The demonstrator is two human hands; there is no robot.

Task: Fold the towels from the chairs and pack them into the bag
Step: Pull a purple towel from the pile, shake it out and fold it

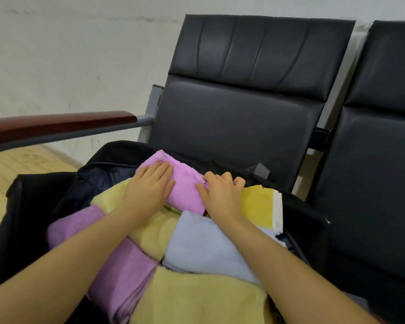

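A black bag (35,195) lies open on a chair seat, filled with folded towels. On top at the far end lies a folded purple towel (185,183). My left hand (147,185) presses flat on its left side with straight fingers. My right hand (222,192) rests on its right edge, fingers slightly bent, thumb against the cloth. Below them lie a pale yellow towel (154,230), a light blue towel (204,244), another purple towel (117,265), a yellow towel with a white border (260,204) and a large yellow towel (197,298) nearest me.
A black padded chair back (243,90) rises behind the bag, and a second black chair (379,136) stands to the right. A red-brown armrest (56,125) on a grey bar reaches in from the left. White wall and tan floor (14,169) lie beyond.
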